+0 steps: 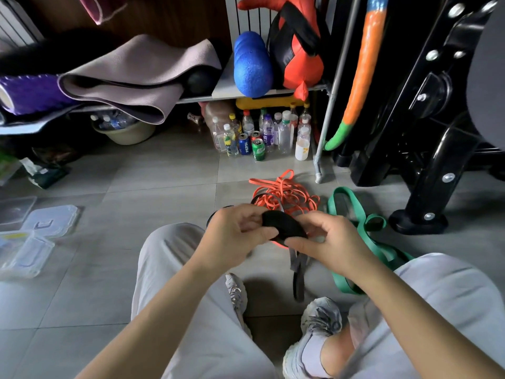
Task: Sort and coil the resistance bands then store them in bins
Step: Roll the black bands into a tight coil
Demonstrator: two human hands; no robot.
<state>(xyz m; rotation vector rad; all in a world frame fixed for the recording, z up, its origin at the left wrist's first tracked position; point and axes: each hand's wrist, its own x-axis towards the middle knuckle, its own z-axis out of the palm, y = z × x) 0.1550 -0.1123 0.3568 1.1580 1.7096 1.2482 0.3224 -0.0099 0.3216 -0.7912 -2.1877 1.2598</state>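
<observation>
The 2 grips clench the black band (284, 225), a flat coil between them: left grip (232, 231) pinches its left end, right grip (328, 242) its right, long axis running grip to grip. The bins (35, 242) lie well left of the left grip, which is nearer.

One orange tangle (284, 194) lies with one green band (355, 214) just right of it; in front of it two hands, the left hand (235, 228) and right hand (328, 239), hold one black band (284, 224) above one grey band (297, 266). Behind the tangle stand three cans (258, 150) and bottles (284, 132) too crowded to count; well left, overlapping clear bins (24, 253).
</observation>
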